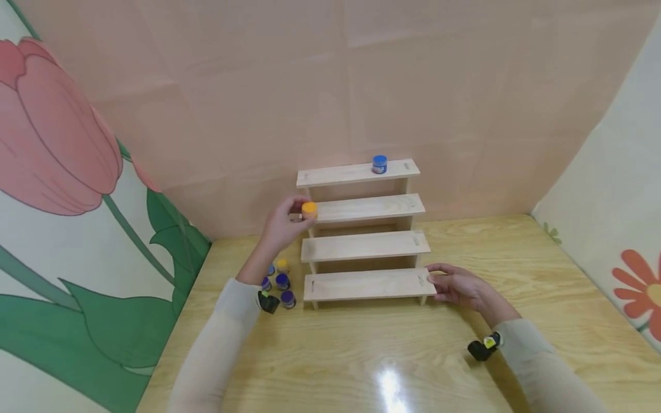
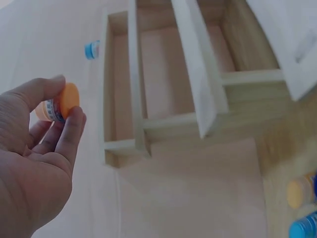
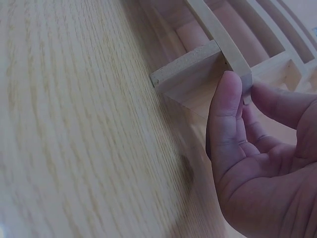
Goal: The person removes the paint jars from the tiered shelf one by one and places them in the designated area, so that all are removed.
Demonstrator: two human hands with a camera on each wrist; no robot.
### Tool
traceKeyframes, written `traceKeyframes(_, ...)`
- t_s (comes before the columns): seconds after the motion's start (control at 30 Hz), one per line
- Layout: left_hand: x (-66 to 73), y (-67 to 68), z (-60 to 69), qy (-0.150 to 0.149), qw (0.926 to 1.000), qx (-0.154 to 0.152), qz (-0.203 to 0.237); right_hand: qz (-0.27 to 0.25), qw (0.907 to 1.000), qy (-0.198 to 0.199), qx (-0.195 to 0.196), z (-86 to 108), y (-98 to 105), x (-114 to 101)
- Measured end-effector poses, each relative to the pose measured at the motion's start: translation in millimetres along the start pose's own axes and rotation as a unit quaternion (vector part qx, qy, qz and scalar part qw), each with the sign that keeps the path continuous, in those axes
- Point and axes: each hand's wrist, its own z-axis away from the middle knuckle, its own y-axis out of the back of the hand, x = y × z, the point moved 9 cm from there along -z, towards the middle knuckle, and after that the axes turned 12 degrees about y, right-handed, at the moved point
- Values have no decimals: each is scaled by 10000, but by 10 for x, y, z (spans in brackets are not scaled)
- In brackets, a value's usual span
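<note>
My left hand point(image 1: 285, 223) pinches a small jar with an orange lid point(image 1: 309, 210) between thumb and fingers, beside the left end of the second-highest step. In the left wrist view the jar point(image 2: 70, 100) is tipped on its side, part of its label showing. A pale wooden four-step display shelf point(image 1: 365, 245) stands on the table. With thumb and fingers, my right hand point(image 1: 457, 287) grips the right end of its lowest board point(image 3: 232, 54). On the top step, right of the middle, sits a blue-lidded jar point(image 1: 379, 164).
Several small jars stand on the table left of the shelf, among them a yellow-lidded jar point(image 1: 282, 265) and a purple-lidded jar point(image 1: 288, 299). Behind the shelf rises a pinkish backdrop point(image 1: 258, 115). Flower-painted panels flank the wooden table point(image 1: 330, 355).
</note>
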Motion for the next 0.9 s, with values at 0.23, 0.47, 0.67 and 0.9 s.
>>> traceKeyframes(0.23,-169,117,195,59,9999,91,21,19,10000,-32,33,2,16,0)
traceKeyframes(0.47,-377,274,347,100,9997,231,-54,39,10000,-17,5,-1,21,2)
traceKeyframes(0.67,-570,415,493,253,9987,389,-201,-2,10000,11,-31,-16,17,7)
traceKeyframes(0.9,-770,560,674,524,9968,490,-348,-51,10000,-21,-50,-18,23,14)
